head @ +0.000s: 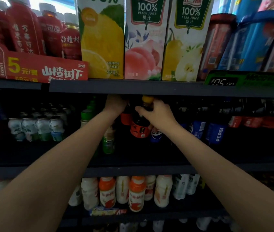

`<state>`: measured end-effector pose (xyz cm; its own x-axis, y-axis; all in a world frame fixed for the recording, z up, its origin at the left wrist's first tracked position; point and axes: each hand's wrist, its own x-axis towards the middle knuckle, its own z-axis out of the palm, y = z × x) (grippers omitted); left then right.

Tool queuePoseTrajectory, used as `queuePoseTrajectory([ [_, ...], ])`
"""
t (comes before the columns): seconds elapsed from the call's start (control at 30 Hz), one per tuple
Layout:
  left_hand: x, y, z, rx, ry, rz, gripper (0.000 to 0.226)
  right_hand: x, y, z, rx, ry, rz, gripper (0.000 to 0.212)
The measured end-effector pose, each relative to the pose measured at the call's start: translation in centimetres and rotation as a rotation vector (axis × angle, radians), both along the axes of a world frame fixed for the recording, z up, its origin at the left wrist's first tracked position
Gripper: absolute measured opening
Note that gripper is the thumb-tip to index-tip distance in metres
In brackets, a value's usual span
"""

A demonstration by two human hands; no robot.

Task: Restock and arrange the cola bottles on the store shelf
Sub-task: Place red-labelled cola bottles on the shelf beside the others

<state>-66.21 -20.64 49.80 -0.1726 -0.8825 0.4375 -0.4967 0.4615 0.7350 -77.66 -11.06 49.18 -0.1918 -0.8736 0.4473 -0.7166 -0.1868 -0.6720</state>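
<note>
Restock partway: your right hand (156,113) grips the yellow-capped cola bottle (140,121) by its neck on the middle shelf (133,170), left hand (116,102) grip unclear behind, Pepsi bottles (216,131) already shelved alongside

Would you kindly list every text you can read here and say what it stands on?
"100% PEACH JUICE 桃汁": peach carton.
"100% PEAR JUICE": pear carton.
"100%", top cut off: lemon carton.
"5元/瓶 山楂树下": red tray.
"PEPSI": blue bottle.
Green price tag: digits too blurred.
Milk bottles: labels unreadable.
</note>
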Motion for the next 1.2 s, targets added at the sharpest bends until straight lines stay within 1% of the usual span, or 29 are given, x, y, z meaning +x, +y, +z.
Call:
queuePoseTrajectory([
  [0.1,-0.7,-0.6,-0.2,0.039,-0.034,-0.007,0.032,0.2,-1.3,-0.4,0.046,0.021,-0.017,0.025],
  [0.27,-1.8,-1.4,-0.4,0.085,-0.103,0.021,0.022,0.9,-3.7,-0.2,0.118,0.149,-0.115,0.041],
  [0.33,-1.8,-1.5,-0.5,0.097,-0.091,0.044,0.024,1.2,-4.1,-0.3,0.099,0.217,-0.149,0.043],
  [0.4,-1.7,-1.4,-0.7,0.080,-0.086,0.063,0.027,1.1,-4.3,-0.6,0.075,0.241,-0.158,0.046],
  [0.5,-1.1,-0.6,-1.2,0.004,-0.045,0.103,0.025,0.9,-4.2,-1.2,0.071,0.211,-0.115,0.049],
  [0.6,0.2,1.2,-3.8,-0.115,-0.029,0.160,0.033,1.1,-3.8,-2.8,0.039,0.223,-0.089,0.056],
  [0.7,1.2,3.4,-8.1,-0.192,-0.056,0.034,0.044,1.8,-2.6,-5.3,-0.133,0.147,-0.073,0.062],
  [0.77,1.7,4.1,-10.1,-0.142,-0.119,-0.028,0.051,2.2,-1.6,-6.8,-0.206,0.088,-0.092,0.062],
  [0.83,2.1,4.3,-11.2,-0.065,-0.172,-0.074,0.059,2.2,-0.8,-8.1,-0.220,0.060,-0.108,0.056],
  [0.9,2.1,4.5,-11.4,0.002,-0.192,-0.123,0.065,2.0,-0.2,-9.2,-0.163,0.042,-0.125,0.047],
  [1.0,1.6,5.1,-11.3,0.094,-0.124,-0.152,0.069,1.5,0.5,-10.5,0.051,0.008,-0.118,0.036],
  [1.07,1.2,5.1,-11.4,0.162,-0.086,-0.153,0.071,1.4,0.6,-10.9,0.159,-0.021,-0.092,0.032],
  [1.13,0.9,5.0,-11.7,0.223,-0.066,-0.157,0.070,1.4,0.4,-11.1,0.209,-0.057,-0.065,0.029],
  [1.2,0.8,4.9,-12.0,0.252,-0.056,-0.126,0.064,1.5,0.1,-11.4,0.215,-0.065,-0.062,0.025],
])
